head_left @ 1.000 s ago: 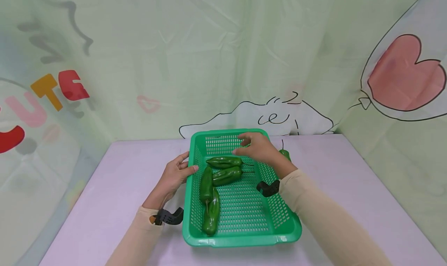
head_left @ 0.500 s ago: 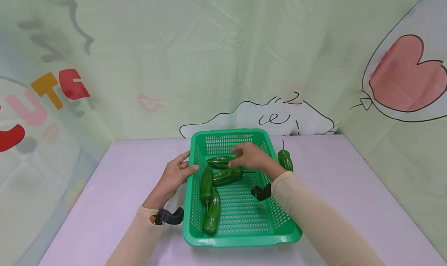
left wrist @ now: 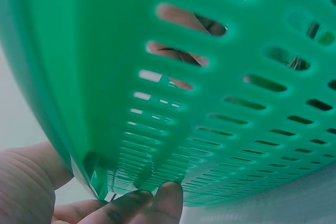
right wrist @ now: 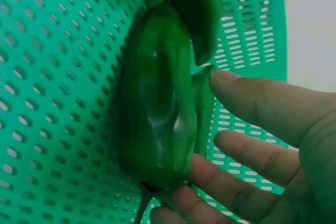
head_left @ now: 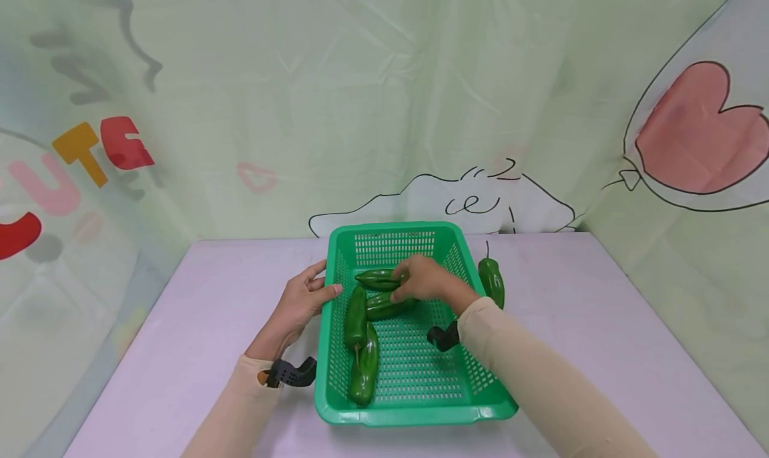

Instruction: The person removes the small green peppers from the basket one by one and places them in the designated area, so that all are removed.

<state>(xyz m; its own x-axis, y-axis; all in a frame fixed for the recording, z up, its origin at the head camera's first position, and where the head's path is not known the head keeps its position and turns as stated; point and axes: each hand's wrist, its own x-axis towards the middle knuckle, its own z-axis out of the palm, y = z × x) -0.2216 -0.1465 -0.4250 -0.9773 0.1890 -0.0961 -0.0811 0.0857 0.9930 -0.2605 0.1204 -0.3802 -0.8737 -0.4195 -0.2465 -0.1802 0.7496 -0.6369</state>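
Note:
A green plastic basket (head_left: 414, 414) with slotted walls stands on the table, several green chili peppers inside. My left hand (head_left: 303, 298) grips its left rim, thumb over the top and fingers against the outer wall; the left wrist view shows these fingers (left wrist: 167, 198) by the slots. Inside the basket, my right hand (head_left: 420, 279) is over the far pepper (head_left: 375, 280) and the middle pepper (head_left: 384, 306), partly covering both. In the right wrist view its fingers are spread and loosely bent, touching beside a large pepper (right wrist: 160, 98) without closing round it.
Two more peppers lie along the basket's left side, one upright pepper (head_left: 356, 318) above another pepper (head_left: 363, 371). Outside, right of the basket, another pepper (head_left: 492, 281) lies on the pale table (head_left: 577, 311). A printed curtain (head_left: 360, 111) hangs behind.
My right hand has come down and nearer from the basket's far end to the two crosswise peppers. The pepper outside shows more fully. My left hand and the basket stay put.

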